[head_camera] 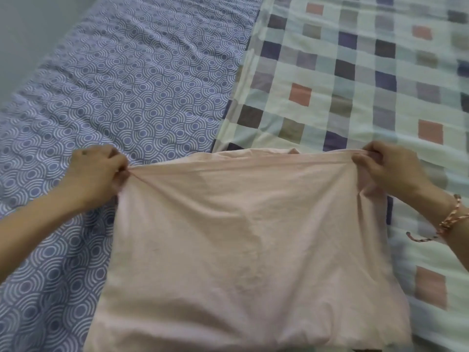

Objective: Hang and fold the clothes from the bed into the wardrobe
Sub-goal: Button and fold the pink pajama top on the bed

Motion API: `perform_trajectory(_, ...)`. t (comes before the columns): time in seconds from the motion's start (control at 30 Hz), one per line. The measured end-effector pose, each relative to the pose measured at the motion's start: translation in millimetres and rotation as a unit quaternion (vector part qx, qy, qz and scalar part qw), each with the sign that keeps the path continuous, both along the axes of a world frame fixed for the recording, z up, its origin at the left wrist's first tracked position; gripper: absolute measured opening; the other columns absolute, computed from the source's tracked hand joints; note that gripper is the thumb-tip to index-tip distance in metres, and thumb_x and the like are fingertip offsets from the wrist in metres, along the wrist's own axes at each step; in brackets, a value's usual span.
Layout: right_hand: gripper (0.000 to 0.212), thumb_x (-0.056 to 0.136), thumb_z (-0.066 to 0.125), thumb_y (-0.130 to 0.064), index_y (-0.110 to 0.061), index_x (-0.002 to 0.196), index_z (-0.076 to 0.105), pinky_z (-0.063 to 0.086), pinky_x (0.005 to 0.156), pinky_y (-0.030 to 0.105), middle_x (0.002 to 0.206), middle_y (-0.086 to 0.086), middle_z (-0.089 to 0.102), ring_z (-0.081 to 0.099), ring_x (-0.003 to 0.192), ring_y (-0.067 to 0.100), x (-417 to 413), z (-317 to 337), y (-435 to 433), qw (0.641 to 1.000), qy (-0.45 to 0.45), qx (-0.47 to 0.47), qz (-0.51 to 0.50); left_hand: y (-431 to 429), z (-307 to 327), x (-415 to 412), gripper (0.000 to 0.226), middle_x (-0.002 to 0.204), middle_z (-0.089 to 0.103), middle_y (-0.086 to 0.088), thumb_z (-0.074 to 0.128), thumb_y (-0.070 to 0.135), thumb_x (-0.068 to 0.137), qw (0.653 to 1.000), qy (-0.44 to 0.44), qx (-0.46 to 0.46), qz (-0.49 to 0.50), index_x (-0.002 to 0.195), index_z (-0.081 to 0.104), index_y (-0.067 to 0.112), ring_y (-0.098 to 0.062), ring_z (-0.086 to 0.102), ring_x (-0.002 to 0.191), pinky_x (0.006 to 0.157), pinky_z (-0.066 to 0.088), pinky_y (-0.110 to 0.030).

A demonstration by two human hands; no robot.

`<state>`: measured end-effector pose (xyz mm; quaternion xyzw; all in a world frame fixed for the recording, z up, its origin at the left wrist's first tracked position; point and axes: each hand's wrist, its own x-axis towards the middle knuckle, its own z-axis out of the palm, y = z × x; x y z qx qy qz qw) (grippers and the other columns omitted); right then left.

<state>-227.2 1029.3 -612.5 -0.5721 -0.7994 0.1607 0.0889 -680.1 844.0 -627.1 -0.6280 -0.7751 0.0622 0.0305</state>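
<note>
- The pink garment (241,237) is gripped along its far edge by both hands and stretched over the bed (63,262), right across the line where the blue sheet (114,85) meets the checked sheet (368,72).
- The near part drapes toward the camera. Whether it's lying flat on the bed can't really be told.
- The step in hand looks like the spread-out before a fold (a guess, not a given).
- To do it well, the edge is best pulled evenly from both corners so the slack in the middle gets smoothed out. Then the cloth can be laid flat with the far edge straight before anything is folded over.
- The bunching at the left corner should be shaken loose first, otherwise a crease gets folded in.
- Left hand (99,171): the fingers are curled tight round a gathered corner, back of the hand up. The forearm comes in from the lower left over the blue sheet.
- Right hand (390,171): the other corner is pinched between thumb and curled fingers. The forearm comes in from the lower right, and a bracelet (454,217) is worn at the wrist with a loose end dangling.
- The hands are held well apart and roughly level, with the edge pulled taut between them.
</note>
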Motion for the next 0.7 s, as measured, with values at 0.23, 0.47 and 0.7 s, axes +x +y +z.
perform_trajectory(0.23,0.024,0.094,0.051,-0.029,-0.010,0.107,0.059,0.033,0.092,0.043,0.112,0.017,0.058,0.050,0.104,0.033,-24.5,-31.6,10.2,0.995,-0.088,0.031,-0.030,22.4,-7.5,14.7,0.020,0.109,0.053,-0.028,0.060,0.010,0.085,0.982,-0.001,-0.012,0.189,0.102,0.063,0.001,-0.043,0.046,0.109,0.099,0.027,-0.051)
perform_trajectory(0.47,0.022,0.088,0.063,-0.018,-0.012,0.109,0.055,0.043,0.090,0.041,0.103,0.007,0.058,0.054,0.101,0.029,32.7,-18.6,-103.6,0.927,0.254,-0.063,-0.270,-14.7,-11.0,192.4,0.083,0.094,0.057,-0.040,-0.005,0.041,0.091,0.968,-0.202,0.079,0.127,0.113,0.050,-0.018,-0.045,0.055,0.089,0.083,0.035,-0.057)
perform_trajectory(0.7,0.008,0.086,0.062,-0.003,-0.008,0.087,0.057,0.043,0.058,0.005,0.083,0.010,0.062,0.056,0.066,0.010,85.6,-31.1,-236.1,0.845,0.326,-0.195,-0.376,-85.9,-30.2,312.1,0.050,0.137,0.050,-0.011,0.011,0.040,0.101,0.967,-0.244,0.042,-0.066,0.130,0.043,0.014,-0.021,0.034,0.132,0.109,0.016,-0.046)
